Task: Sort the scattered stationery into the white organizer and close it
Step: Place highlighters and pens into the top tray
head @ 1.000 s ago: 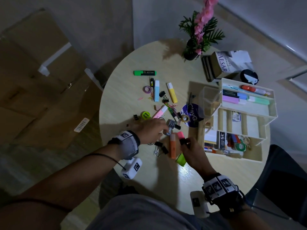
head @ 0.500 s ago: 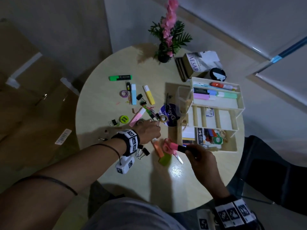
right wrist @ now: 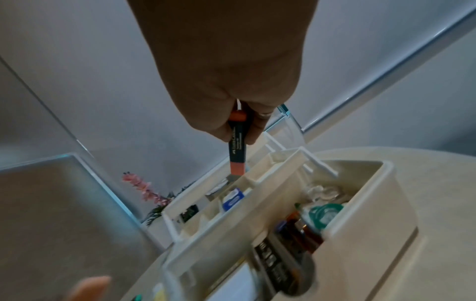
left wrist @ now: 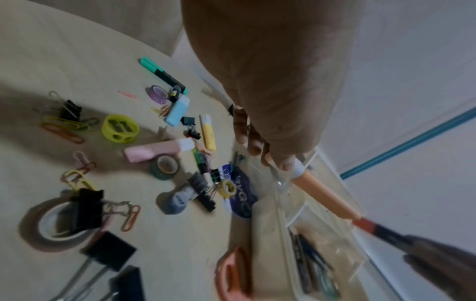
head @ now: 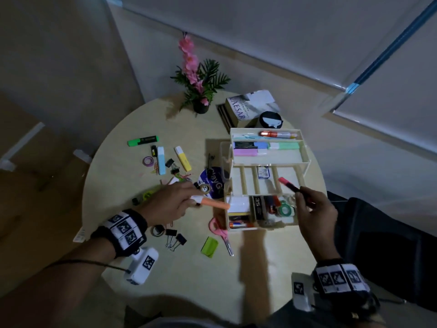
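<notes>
The white organizer [head: 305, 162] stands open on the right of the round table, its upper tray [head: 298, 157] holding several highlighters. My right hand [head: 300, 192] grips a pink-and-black highlighter [head: 289, 184] by its dark end, the pink tip above the slotted middle tier [right wrist: 273, 163]. My left hand [head: 194, 201] pinches an orange highlighter [head: 212, 204] at its white cap, pointing toward the organizer's left side; the left wrist view shows this orange highlighter [left wrist: 324, 193] over the clear rim. Green [head: 142, 140], blue [head: 161, 160] and yellow [head: 182, 158] highlighters lie scattered.
Pink scissors [head: 220, 233], a green pad [head: 209, 246], binder clips [head: 176, 239], tape rolls and paper clips litter the table's left and front. A potted plant [head: 198, 91], a book [head: 250, 107] and a black lid [head: 270, 119] sit at the back. A dark chair [head: 378, 245] stands right.
My right hand lifted the pink highlighter off the table and carried it right, over the organizer. My left hand picked up the orange highlighter. The head view swung right.
</notes>
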